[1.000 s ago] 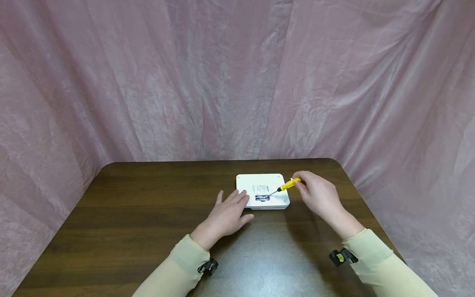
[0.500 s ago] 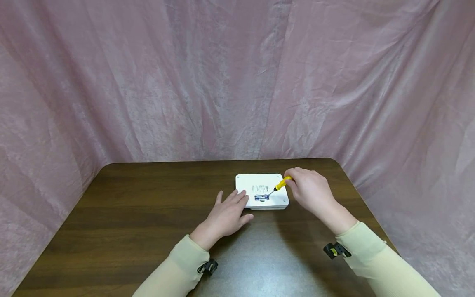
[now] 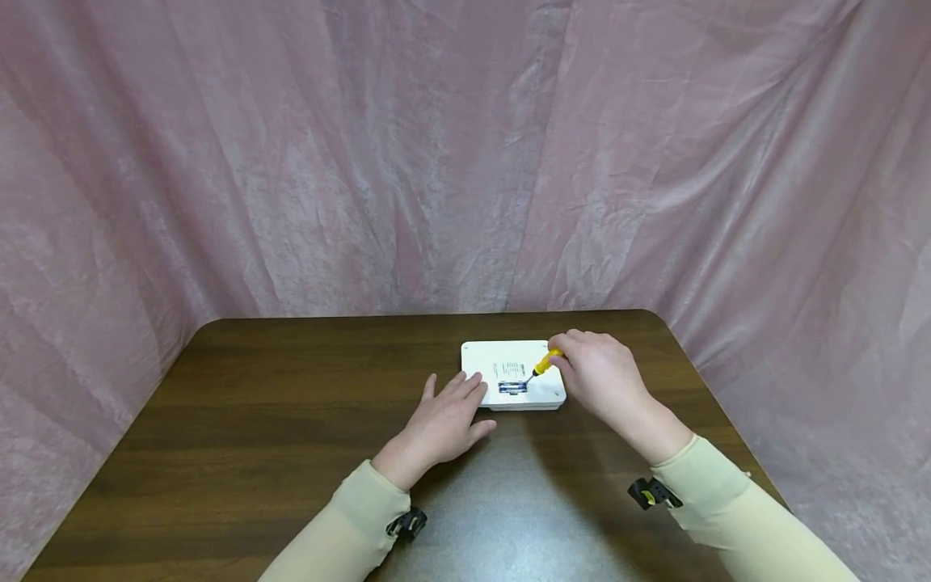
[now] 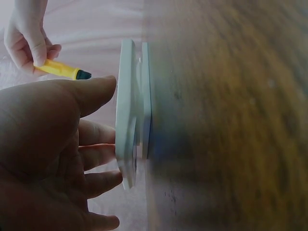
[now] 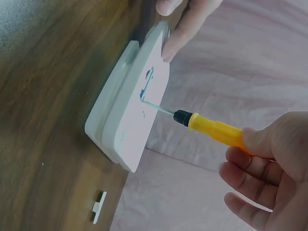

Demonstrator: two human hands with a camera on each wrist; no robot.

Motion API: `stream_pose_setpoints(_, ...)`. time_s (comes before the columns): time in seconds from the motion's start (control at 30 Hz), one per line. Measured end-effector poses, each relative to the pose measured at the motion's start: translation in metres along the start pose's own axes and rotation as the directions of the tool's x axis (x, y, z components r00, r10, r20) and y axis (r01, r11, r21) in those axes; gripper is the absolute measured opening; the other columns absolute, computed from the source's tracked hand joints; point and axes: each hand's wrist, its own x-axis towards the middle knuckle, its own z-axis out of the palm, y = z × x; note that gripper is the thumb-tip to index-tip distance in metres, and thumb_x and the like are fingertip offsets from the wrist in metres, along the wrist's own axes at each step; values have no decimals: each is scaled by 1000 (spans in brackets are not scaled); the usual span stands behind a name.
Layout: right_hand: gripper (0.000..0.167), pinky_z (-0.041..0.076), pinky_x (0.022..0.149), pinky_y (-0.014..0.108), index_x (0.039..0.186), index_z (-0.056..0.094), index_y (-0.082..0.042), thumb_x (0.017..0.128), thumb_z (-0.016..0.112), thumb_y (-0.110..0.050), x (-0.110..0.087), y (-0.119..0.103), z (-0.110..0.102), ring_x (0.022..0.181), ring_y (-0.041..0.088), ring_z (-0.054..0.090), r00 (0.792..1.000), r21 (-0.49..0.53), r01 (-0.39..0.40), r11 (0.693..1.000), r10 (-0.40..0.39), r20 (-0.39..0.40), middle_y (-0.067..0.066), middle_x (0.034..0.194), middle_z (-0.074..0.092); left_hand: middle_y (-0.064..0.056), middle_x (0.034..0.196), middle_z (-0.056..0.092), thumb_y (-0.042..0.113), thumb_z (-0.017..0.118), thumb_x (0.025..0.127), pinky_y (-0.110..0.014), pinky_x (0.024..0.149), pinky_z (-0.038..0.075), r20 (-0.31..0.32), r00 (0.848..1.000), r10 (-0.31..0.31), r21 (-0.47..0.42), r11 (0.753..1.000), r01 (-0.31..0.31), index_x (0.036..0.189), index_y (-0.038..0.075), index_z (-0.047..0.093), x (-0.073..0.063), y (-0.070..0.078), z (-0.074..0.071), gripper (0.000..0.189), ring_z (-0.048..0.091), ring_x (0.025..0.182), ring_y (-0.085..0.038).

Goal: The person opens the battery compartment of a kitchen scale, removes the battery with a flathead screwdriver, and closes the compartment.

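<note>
Squarely on the brown table (image 3: 291, 453), toward its far edge, the head view shows a white device (image 3: 534, 356) lying with its printed side up. Batteries (image 3: 513, 388) sit in a slot in that face. The left hand (image 3: 444, 420) has its fingers spread, the tips resting on the device's left part. The right hand (image 3: 600, 372) pinches a yellow screwdriver (image 3: 543, 364), slanted so its tip is at the slot's right end. Both arms wear pale sleeves (image 3: 364, 517); a pink curtain (image 3: 436, 162) hangs behind.

From the left wrist, the left hand's fingers extend to the device's edge; whether the thumb touches it, I cannot tell. Beyond, the right hand holds the screwdriver's handle.

From the right wrist, thumb and fingers grip the handle's end, and the thin shaft reaches the slot. A small white piece (image 5: 99, 208) lies on the table, apart from the device.
</note>
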Motion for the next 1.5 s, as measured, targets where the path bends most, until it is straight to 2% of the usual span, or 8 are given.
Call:
stream_pose_setpoints(0.07, 8, 60, 79, 54, 105, 78, -7, 98, 82, -10, 0, -1, 0, 87, 32, 75, 1000, -6, -14, 1000, 14, 4, 5, 97, 77, -7, 177, 38, 58, 58, 112, -73, 128, 17, 0, 1000, 0, 0, 1000, 0, 167, 11, 49, 0, 0, 1, 73, 31, 165, -30)
stream_pose_setpoints(0.33, 3, 55, 61, 48, 103, 76, -9, 101, 79, -10, -3, 11, 5, 74, 26, 68, 991, 45, -132, 990, 132, 2, 4, 94, 75, -7, 177, 38, 57, 59, 112, -73, 128, 17, -5, 1000, 3, 3, 1000, -3, 168, 12, 49, 2, 2, 3, 72, 31, 165, -30)
stream_pose_setpoints(0.63, 6, 49, 61, 45, 104, 76, -6, 106, 73, -12, -9, 28, 6, 64, 20, 56, 962, 128, -272, 954, 267, 54, 4, 87, 73, -9, 177, 38, 58, 58, 112, -73, 128, 18, -8, 1000, 2, 16, 1000, -2, 168, 11, 49, 0, 0, 2, 73, 31, 165, -32)
stream_pose_setpoints(1.0, 23, 41, 59, 40, 107, 78, -6, 111, 70, -27, -17, 38, 8, 62, 22, 50, 948, 162, -318, 934, 308, 86, 1, 75, 64, -11, 177, 37, 55, 60, 112, -72, 128, 18, -10, 1000, -2, 12, 1000, 2, 168, 10, 48, -1, 1, 0, 72, 30, 165, -35)
stream_pose_setpoints(1.33, 18, 40, 61, 39, 113, 78, -7, 110, 72, -23, -26, 40, 5, 63, 21, 49, 940, 193, -339, 921, 324, 107, 0, 77, 63, -10, 177, 37, 57, 59, 112, -73, 128, 19, -9, 1000, 5, 18, 1000, -5, 168, 12, 49, -1, 1, 1, 73, 30, 165, -34)
stream_pose_setpoints(1.5, 13, 44, 63, 39, 115, 78, -8, 107, 76, -19, -31, 40, 6, 67, 20, 53, 954, 210, -300, 930, 292, 71, 1, 86, 70, -10, 178, 36, 57, 59, 112, -73, 128, 18, -8, 1000, 6, 18, 1000, -6, 169, 12, 48, -1, 1, 1, 73, 29, 165, -34)
